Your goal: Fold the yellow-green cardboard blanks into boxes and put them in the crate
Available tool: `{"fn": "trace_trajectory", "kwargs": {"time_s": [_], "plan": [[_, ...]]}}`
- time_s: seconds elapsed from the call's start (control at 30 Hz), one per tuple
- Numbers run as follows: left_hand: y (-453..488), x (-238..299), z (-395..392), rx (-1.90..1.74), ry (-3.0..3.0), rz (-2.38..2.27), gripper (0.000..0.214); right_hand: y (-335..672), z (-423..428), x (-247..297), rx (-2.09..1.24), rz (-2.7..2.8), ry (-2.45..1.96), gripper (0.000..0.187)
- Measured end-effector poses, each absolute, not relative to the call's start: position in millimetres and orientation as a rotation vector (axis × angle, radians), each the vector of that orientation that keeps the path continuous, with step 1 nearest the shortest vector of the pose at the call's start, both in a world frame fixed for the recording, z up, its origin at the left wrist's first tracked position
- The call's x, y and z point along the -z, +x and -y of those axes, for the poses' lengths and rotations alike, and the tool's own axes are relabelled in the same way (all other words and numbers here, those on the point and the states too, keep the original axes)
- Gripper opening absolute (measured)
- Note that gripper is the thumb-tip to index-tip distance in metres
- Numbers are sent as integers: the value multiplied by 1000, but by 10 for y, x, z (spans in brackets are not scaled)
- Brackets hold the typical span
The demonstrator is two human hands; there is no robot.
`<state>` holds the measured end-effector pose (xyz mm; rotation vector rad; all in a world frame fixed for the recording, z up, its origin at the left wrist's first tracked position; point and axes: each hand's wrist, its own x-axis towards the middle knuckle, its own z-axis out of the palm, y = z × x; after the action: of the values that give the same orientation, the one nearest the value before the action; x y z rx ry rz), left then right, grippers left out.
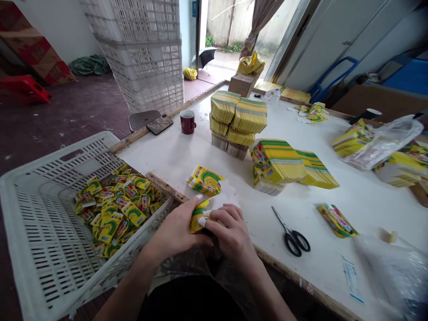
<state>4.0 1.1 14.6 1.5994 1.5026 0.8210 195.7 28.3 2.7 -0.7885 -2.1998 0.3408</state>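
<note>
At the table's near edge, both my hands meet on a small yellow-green printed carton [197, 217]. My left hand [174, 227] wraps round it from the left, with white caps on some fingertips. My right hand [230, 229] presses its capped fingers on the carton's right side, next to white flaps. Just beyond them lies a small stack of flat cartons [206, 180] with the same print. To my left, a white plastic crate [36, 187] holds a heap of small yellow-green cartons [115, 209].
Bundled carton blanks [239, 118] stand piled mid-table, with another stack [277, 160] closer. Black-handled scissors [290, 234] lie to the right, near a filled packet [337, 220]. A maroon mug [187, 122] and a phone [159, 124] sit at the left edge. Stacked crates [143, 53] rise behind.
</note>
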Motion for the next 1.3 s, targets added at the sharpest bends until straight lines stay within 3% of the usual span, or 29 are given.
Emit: {"fn": "trace_trajectory", "kwargs": {"time_s": [0.1, 0.3, 0.53, 0.67, 0.83, 1.13, 1.3], "plan": [[255, -64, -23, -805, 1595, -1665, 53, 1881, -202, 115, -237, 1939, -904, 34], [403, 15, -49, -926, 1442, -1963, 47, 1598, 128, 446, -397, 1664, -951, 53], [310, 195, -37, -954, 1807, -1997, 68, 1755, -83, 186, -1002, 1312, -1019, 24], [333, 271, 32, -976, 1916, -1801, 74, 1961, -339, -14, -1261, 1333, -1101, 21], [393, 212, 65, -1100, 1807, -1754, 76, 1754, -291, 154, -1686, 912, -985, 26], [398, 213, 59, -1070, 1835, -1751, 81, 1676, -124, 301, -1694, 821, -842, 53], [417, 210, 49, -1037, 2008, -1656, 64, 1760, -148, 191, -1616, 862, -944, 42]]}}
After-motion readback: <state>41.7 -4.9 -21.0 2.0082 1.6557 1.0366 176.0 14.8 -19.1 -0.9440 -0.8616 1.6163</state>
